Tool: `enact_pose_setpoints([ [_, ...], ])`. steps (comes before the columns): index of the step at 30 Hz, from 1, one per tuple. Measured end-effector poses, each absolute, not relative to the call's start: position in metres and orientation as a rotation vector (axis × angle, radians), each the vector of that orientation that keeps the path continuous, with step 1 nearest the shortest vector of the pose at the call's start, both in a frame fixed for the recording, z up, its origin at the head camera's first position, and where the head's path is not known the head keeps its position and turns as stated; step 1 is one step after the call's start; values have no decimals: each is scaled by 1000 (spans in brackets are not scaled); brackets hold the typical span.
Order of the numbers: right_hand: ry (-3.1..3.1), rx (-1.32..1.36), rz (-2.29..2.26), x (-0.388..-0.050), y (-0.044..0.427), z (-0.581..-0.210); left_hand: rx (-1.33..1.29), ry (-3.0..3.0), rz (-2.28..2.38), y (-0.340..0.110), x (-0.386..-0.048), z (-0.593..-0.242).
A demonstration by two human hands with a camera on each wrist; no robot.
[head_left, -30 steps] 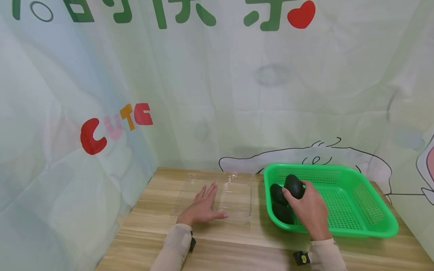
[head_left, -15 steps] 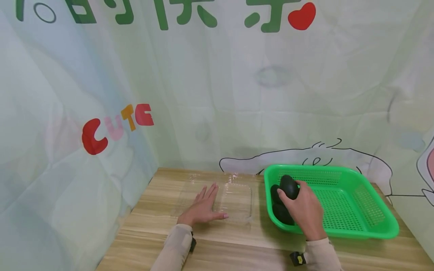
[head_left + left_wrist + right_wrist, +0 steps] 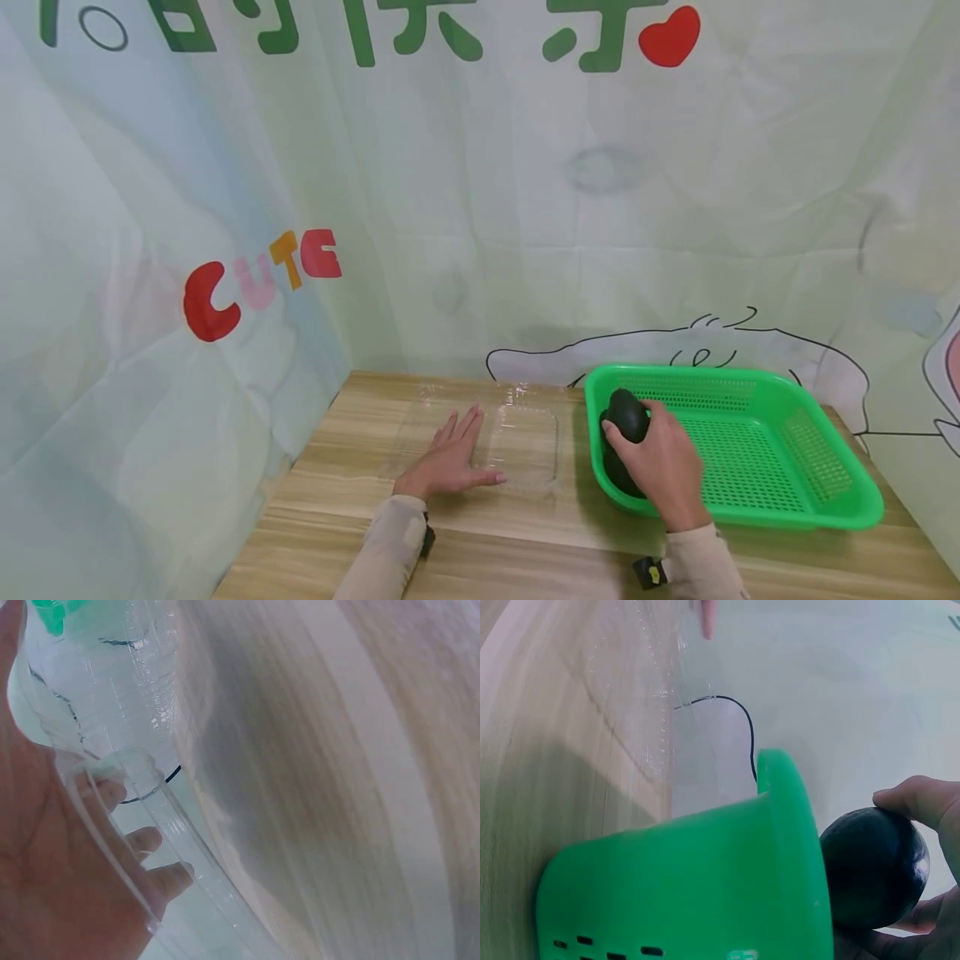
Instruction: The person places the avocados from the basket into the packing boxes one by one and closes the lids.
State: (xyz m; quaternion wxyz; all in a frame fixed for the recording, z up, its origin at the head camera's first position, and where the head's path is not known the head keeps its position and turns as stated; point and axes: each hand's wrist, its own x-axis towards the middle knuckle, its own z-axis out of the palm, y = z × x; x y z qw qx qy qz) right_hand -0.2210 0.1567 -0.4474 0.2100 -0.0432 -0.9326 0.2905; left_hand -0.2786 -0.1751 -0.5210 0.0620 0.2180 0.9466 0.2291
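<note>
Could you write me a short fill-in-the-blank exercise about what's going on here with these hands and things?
1. The right hand holds a dark oval object between its fingers and its ____.
2. The basket on the wooden table is coloured ____.
3. In the head view, the basket stands to the ____ of the clear plastic container, which the left hand touches.
4. The heart on the backdrop is ____.

Missing words: thumb; green; right; red.

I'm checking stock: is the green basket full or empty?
Neither: dark oval fruit lies at the left end of the green basket, while much of its mesh floor shows bare.
</note>
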Motion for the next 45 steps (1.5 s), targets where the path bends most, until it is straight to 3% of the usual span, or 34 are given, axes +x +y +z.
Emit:
enact_pose_setpoints([
  [45, -2632, 107, 694, -229, 92, -459, 659, 2857, 689, -174, -275, -517],
])
